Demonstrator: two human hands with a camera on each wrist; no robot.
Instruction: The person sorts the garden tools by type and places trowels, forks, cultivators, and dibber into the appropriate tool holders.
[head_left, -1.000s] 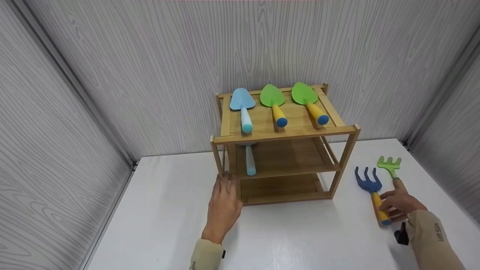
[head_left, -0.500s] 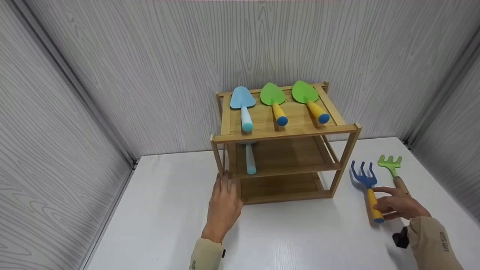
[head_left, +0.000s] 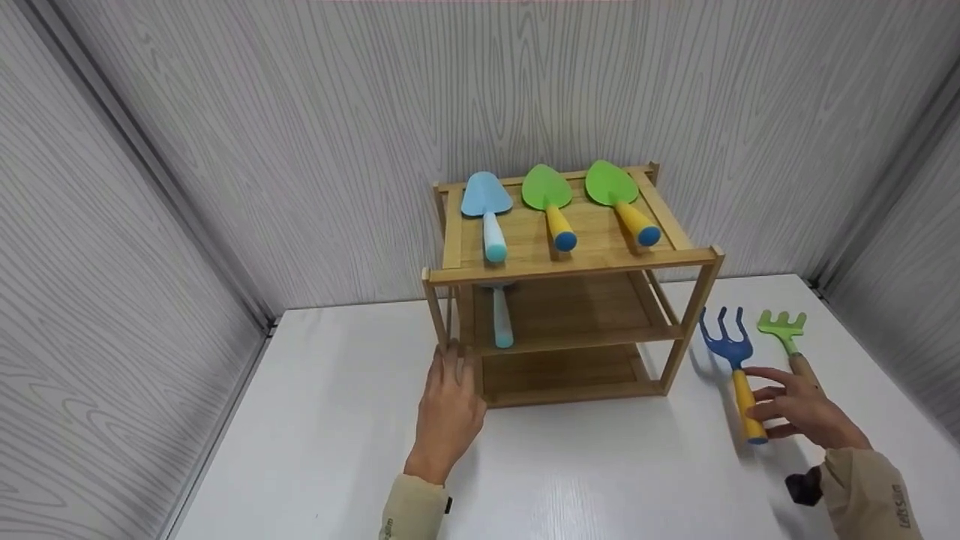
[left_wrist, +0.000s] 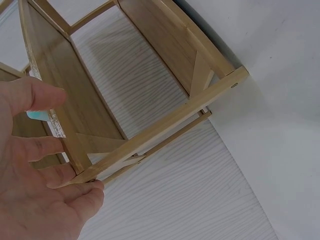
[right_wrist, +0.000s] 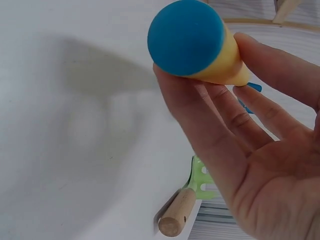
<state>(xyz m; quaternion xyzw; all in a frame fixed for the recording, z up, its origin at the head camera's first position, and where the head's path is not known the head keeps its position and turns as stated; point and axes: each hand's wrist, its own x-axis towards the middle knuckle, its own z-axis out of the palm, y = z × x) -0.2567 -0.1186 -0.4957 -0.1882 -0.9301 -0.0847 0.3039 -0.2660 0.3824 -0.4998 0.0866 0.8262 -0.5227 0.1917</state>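
My right hand (head_left: 806, 409) pinches the yellow handle of a blue-pronged hand fork (head_left: 741, 375), thumb and fingers on its sides. In the right wrist view, the round blue handle end (right_wrist: 186, 37) faces the camera, and a shadow on the table suggests the fork is raised. Just right of that hand, a small green rake (head_left: 781, 328) with a wooden handle lies on the table. My left hand (head_left: 448, 420) rests its extended fingers against the front left post of a wooden rack (head_left: 570, 274); in the left wrist view its fingertips touch the wooden frame (left_wrist: 165, 120).
On the rack's top shelf lie a light blue trowel (head_left: 486, 199) and two green trowels with yellow handles, one green trowel (head_left: 546, 189) in the middle. Another pale blue-handled tool (head_left: 502, 322) lies on the middle shelf. Grey wood-grain walls (head_left: 337, 150) surround the white table (head_left: 570, 465).
My right hand has shifted the hand fork up and slightly left, away from the green rake, and its prongs now sit nearer the rack. My left hand has stayed put.
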